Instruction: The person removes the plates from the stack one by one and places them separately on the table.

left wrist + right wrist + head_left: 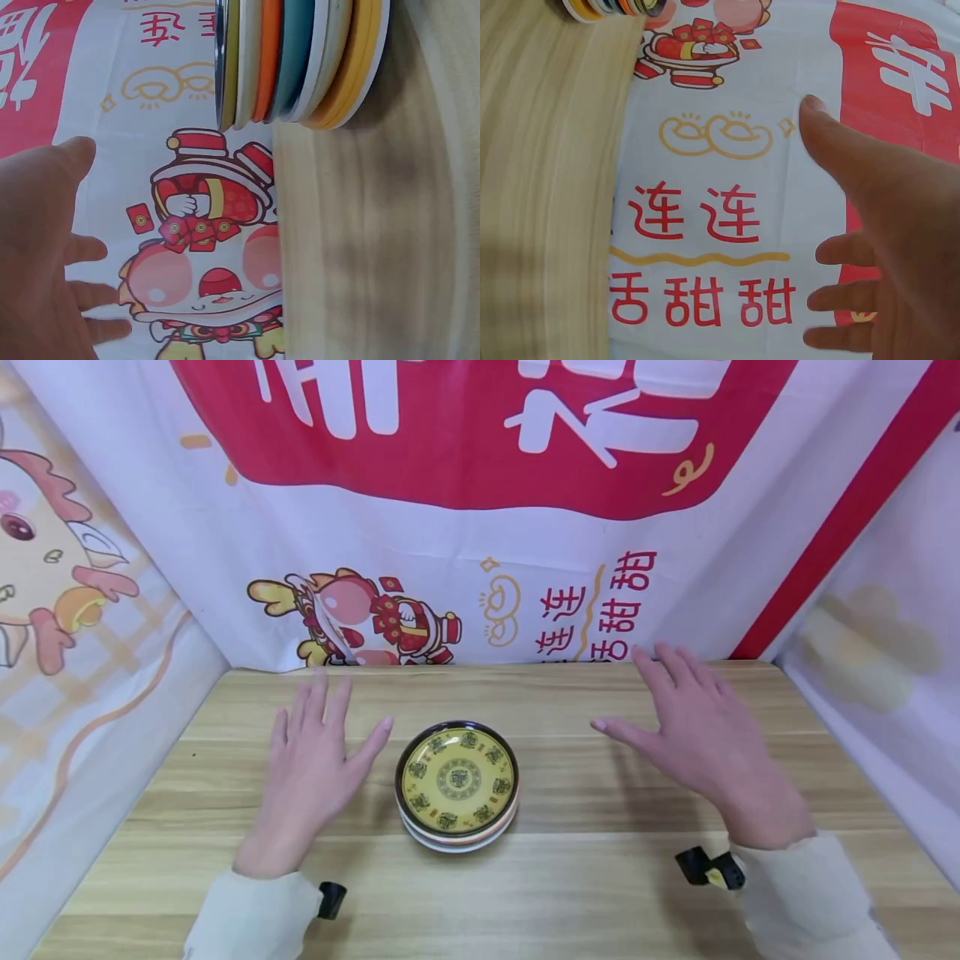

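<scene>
A stack of plates (459, 781) stands near the middle of the wooden table. Its top plate is yellow with a dark rim and a ring of dark figures. Seen from the side in the left wrist view, the stacked plates (296, 60) show olive, cream, orange, teal, white and yellow edges. My left hand (311, 768) hovers just left of the stack, fingers spread, touching nothing. Farther off on the right, my right hand (701, 735) is held above the table with its fingers extended and thumb apart. In the right wrist view only part of the stack (615, 7) shows, at the top left.
The wooden table (570, 893) ends at a hanging white cloth (465, 585) with red print and a cartoon figure. Printed cloths also hang at the left (97, 693) and right (877, 693) sides. A black wrist device (708, 868) sits at the right cuff.
</scene>
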Demonstrator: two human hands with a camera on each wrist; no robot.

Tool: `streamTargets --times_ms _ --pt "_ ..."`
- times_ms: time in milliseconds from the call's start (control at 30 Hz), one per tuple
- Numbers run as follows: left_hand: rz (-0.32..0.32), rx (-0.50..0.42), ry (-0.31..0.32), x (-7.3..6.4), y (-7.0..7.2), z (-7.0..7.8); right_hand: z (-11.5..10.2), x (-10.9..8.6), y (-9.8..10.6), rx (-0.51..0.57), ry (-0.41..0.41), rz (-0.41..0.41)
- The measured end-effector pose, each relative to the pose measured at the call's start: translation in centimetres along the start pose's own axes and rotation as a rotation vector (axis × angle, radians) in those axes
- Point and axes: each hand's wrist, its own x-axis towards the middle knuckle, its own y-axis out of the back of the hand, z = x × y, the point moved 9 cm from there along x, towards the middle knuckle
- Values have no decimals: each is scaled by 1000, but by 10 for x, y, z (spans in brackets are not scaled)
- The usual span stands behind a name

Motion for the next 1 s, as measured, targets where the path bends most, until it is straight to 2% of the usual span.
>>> streamTargets --times_ms 100,200,267,400,533,633,767,1000 --pt "-24 -139 13 -4 -5 -6 -6 2 -2 83 4 17" --pt "-60 -285 67 -11 -14 -15 -12 5 -7 195 -6 43" --pt "-110 -377 110 -16 -23 -20 -16 7 -12 289 3 73" --pt "-231 -513 156 -28 -44 -21 -25 12 -27 467 47 114" --pt "-345 -636 167 -39 -67 -16 -36 18 -51 606 42 61" --pt "-396 -724 139 -44 -80 -11 -46 19 -69 680 15 8" --pt "-424 -824 77 -49 -91 -5 -60 20 -90 765 -10 -35" --pt "-414 -893 26 -54 -100 1 -79 20 -123 844 -62 -111"
